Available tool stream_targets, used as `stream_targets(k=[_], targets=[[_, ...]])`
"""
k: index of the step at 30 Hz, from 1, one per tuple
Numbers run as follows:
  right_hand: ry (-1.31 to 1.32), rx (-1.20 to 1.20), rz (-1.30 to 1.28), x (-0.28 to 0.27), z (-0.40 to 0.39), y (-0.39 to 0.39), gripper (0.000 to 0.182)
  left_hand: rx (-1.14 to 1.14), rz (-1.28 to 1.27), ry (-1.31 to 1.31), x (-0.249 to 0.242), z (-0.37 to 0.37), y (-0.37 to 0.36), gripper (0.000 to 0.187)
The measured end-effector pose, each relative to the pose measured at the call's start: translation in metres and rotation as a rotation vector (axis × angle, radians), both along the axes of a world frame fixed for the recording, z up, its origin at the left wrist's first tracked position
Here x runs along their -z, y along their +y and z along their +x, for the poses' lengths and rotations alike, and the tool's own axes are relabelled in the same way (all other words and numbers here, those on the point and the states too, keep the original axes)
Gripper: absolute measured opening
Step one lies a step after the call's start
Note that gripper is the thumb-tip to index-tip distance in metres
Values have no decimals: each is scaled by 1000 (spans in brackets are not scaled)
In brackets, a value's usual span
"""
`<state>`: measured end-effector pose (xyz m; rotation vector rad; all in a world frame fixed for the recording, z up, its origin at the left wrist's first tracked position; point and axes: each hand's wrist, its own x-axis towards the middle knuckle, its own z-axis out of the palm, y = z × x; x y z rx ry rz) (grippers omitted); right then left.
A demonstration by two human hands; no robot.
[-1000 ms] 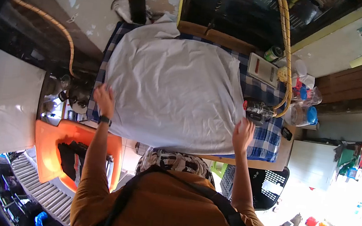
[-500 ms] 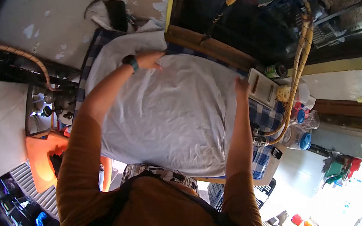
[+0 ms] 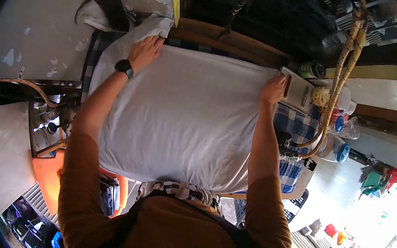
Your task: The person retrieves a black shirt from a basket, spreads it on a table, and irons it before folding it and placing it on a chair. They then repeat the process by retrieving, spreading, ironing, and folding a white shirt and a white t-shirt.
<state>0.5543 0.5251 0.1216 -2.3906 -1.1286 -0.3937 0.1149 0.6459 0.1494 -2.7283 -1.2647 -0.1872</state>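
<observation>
A white cloth (image 3: 185, 112) lies spread over a padded table with a blue checked cover (image 3: 292, 119). My left hand (image 3: 146, 52), with a dark watch on its wrist, holds the cloth at its far left, fingers closed over the edge. Beyond those fingers a loose flap of the cloth is bunched up. At the far right corner my right hand (image 3: 274, 87) is closed in a fist on the cloth's edge. Between the two hands the far edge runs nearly straight, and the surface is fairly smooth with faint creases near the front.
Right of my right hand sits a pale flat plate (image 3: 299, 89). Cord-wrapped hoses (image 3: 344, 67) hang down to a metal fitting (image 3: 290, 155) on the table's right. Lidded plastic jars (image 3: 335, 148) stand farther right. An orange chair (image 3: 48, 175) is at lower left.
Both hands have closed on the cloth's far edge, the left moving left and away from me. The cloth is pulled flatter, with fewer wrinkles. The view has shifted slightly.
</observation>
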Motion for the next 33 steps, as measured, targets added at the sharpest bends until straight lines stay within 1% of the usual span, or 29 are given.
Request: stream_targets(k=[1,2,4,5,7,8,10,11,13,14,15,16,17,18,20,21,22,24,25,26,28,29,30,32,33], targets=[[-10,-36,-43,4,2,-1,35,-47,0,-4,7,4,-8,42],[-11,-26,-37,-2,-1,0,35,-37,6,-5,8,10,-12,42],[-327,-55,-13,-14,-13,-1,38,-137,196,70,10,28,-25,45],[-344,-60,61,-18,-29,-7,39,-109,125,-36,12,34,-33,48],[-235,-333,193,-31,-72,-47,39,-30,87,-79,6,48,-76,50],[-349,-395,137,-23,-96,-80,38,32,43,-112,2,52,-107,51],[-232,-702,97,-28,-123,-158,29,99,-139,-245,-6,52,-177,51],[-153,-848,107,-32,-129,-192,26,100,-141,-256,-2,47,-211,49],[28,-548,111,-25,-116,-263,23,51,-150,-270,11,34,-274,47],[-27,-328,70,-25,-105,-289,23,5,-164,-274,13,27,-303,46],[-44,-57,80,-22,-93,-305,24,7,-157,-273,11,21,-329,46],[-86,81,76,-31,-83,-316,24,-11,-202,-270,9,19,-353,46],[-93,113,-35,-28,-70,-330,29,-30,-245,-269,8,20,-371,45],[-93,108,-26,-22,-61,-339,29,-34,-236,-271,9,22,-384,45],[75,100,-165,-19,-55,-351,29,49,-305,-298,8,26,-408,46],[113,31,-241,-18,-51,-357,26,94,-286,-316,8,31,-417,43],[116,22,-235,-16,-49,-361,26,85,-278,-312,12,33,-425,43],[175,-139,-103,-8,-46,-367,23,301,-443,-408,23,40,-439,41],[216,44,-233,-10,-45,-371,23,360,-421,-367,17,46,-444,43],[216,33,-226,-12,-39,-373,23,351,-412,-367,15,51,-449,43],[304,108,-381,-15,-21,-381,24,447,-365,-259,13,55,-458,46],[263,41,-275,-12,-20,-385,27,442,-356,-260,18,57,-460,46],[259,32,-270,-8,-18,-385,27,467,-297,-219,24,60,-462,44],[-225,-83,-117,-6,-19,-386,34,484,-237,-178,24,63,-471,41],[-229,-88,-110,-6,-22,-390,34,501,-213,-126,23,64,-476,36]])
